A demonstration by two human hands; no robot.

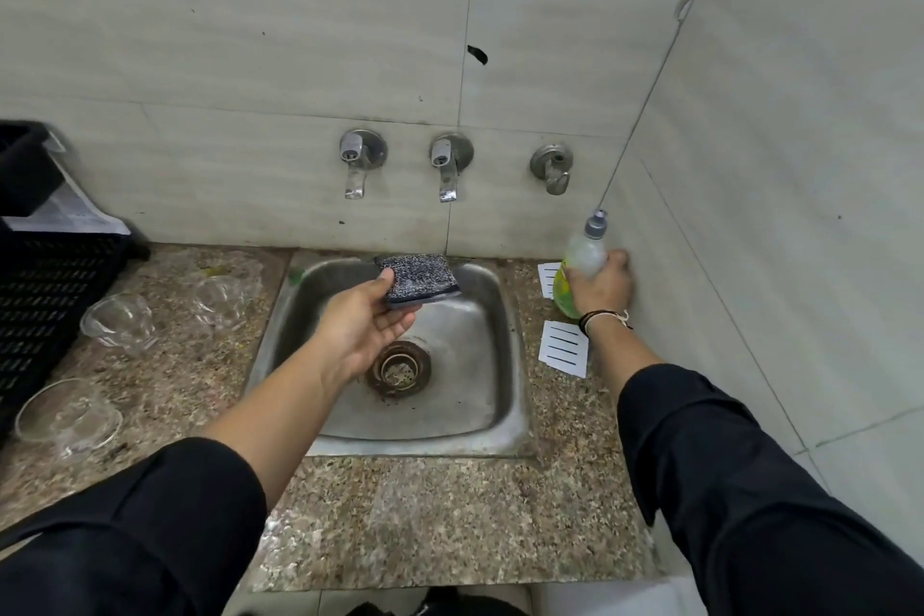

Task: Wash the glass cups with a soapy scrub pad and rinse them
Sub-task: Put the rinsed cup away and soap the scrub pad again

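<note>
My left hand [362, 323] reaches over the steel sink [505, 395] and holds a dark speckled scrub pad [421, 276] by its near edge, palm up. My right hand [602, 288] is wrapped around a soap bottle [580, 265] with green liquid and a grey cap, which stands on the counter to the right of the sink. Three clear glass cups lie on the granite counter left of the sink: one [221, 301] nearest the sink, one [120, 324] further left, one [67, 417] at the front left.
Two chrome taps [356, 165] [448, 165] and a third fitting [552, 168] stick out of the tiled wall above the sink. A black crate [45, 295] stands at the far left. Two white cards [564, 348] lie by the bottle. The drain strainer [398, 368] looks rusty.
</note>
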